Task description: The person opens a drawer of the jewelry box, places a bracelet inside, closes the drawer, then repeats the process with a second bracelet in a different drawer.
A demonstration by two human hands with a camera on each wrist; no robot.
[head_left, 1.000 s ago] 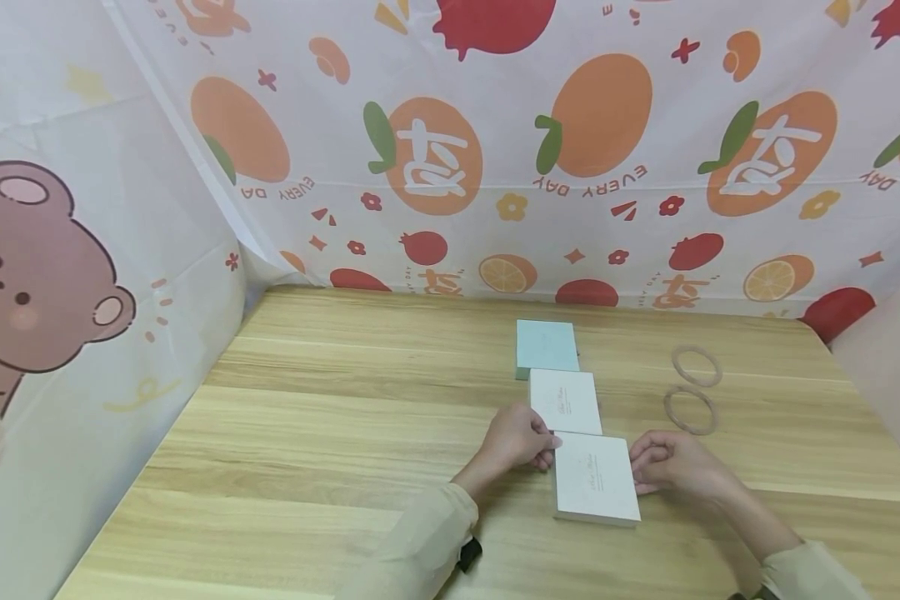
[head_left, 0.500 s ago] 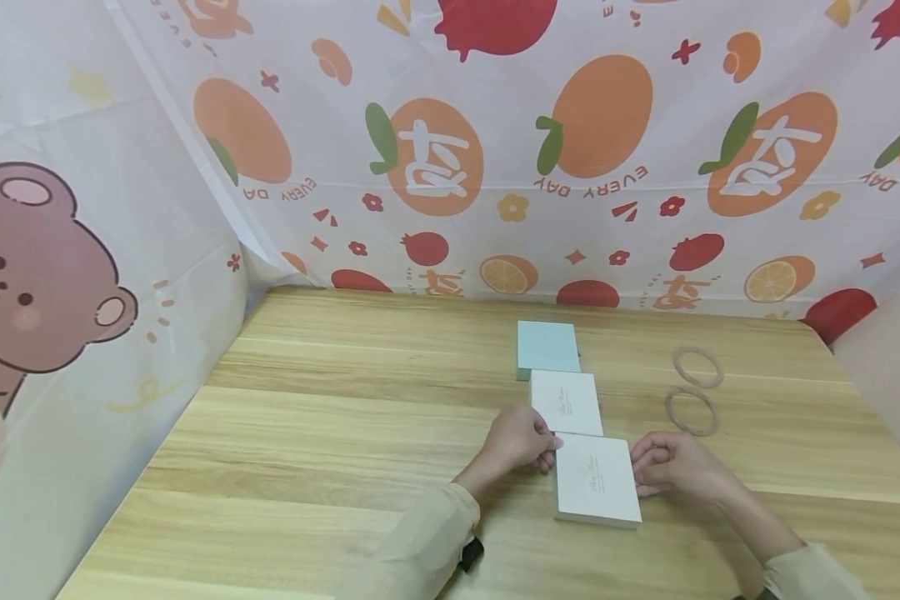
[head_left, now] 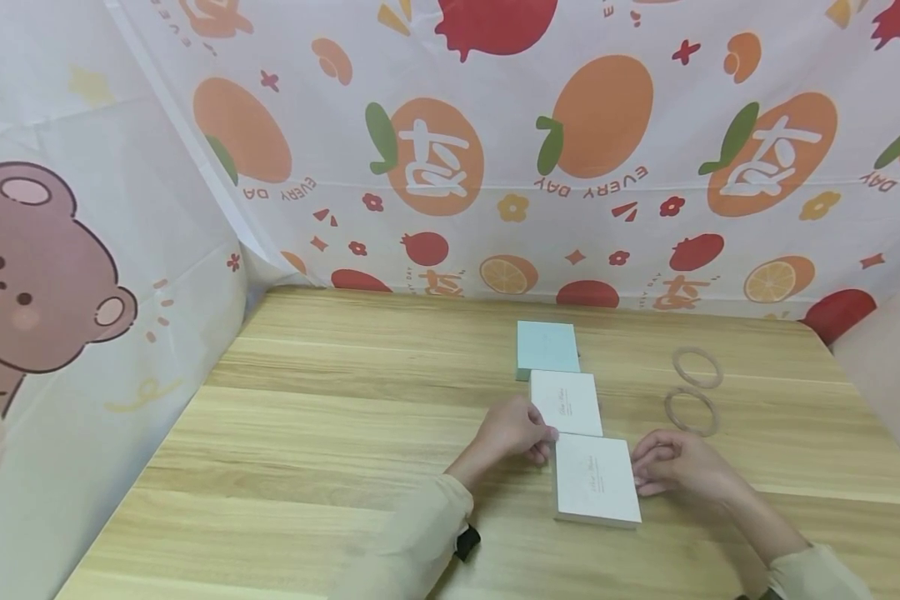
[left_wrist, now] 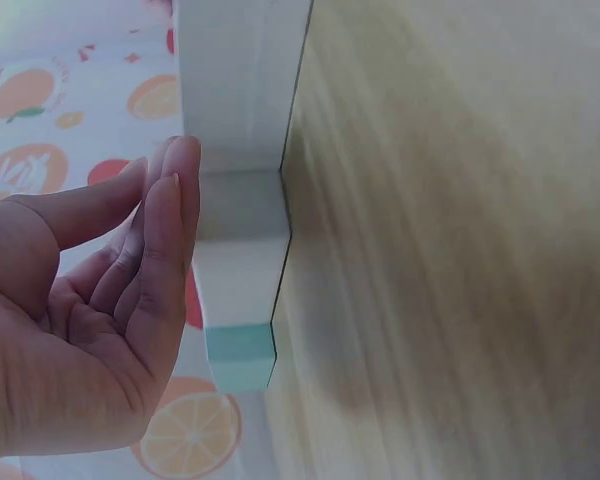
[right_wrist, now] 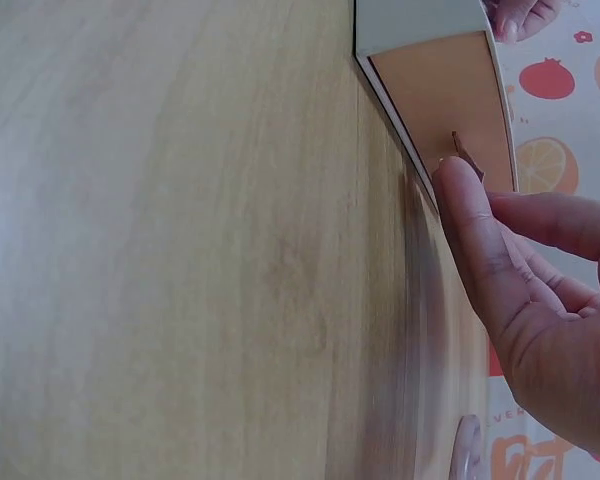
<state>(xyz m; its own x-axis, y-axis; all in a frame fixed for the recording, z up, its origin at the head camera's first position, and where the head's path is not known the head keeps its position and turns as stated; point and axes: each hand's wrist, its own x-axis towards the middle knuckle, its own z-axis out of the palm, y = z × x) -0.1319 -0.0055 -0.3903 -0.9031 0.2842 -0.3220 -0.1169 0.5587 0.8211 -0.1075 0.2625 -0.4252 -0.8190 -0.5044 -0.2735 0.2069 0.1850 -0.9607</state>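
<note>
The nearest white box (head_left: 598, 483) lies flat on the table with faint printing on its lid. Its right side, in the right wrist view, shows a tan drawer face (right_wrist: 448, 90) with a small brown ribbon pull (right_wrist: 467, 152). My right hand (head_left: 682, 468) pinches that ribbon between thumb and finger. On the other side, my left hand (head_left: 508, 429) is at the box's far left corner, fingers nearly straight along the white side wall in the left wrist view, holding nothing. A second white box (head_left: 567, 404) and a teal box (head_left: 547, 346) continue the row away from me.
Two thin pinkish rings, an upper ring (head_left: 692, 348) and a lower ring (head_left: 667, 407), lie to the right of the boxes. A fruit-print cloth (head_left: 510, 233) hangs behind the wooden table (head_left: 307, 433), and a bear-print cloth (head_left: 180, 167) hangs at the left.
My left hand has drawn slightly left and its fingers have loosened at the box edge. The boxes and rings stay in place; my right hand has barely moved.
</note>
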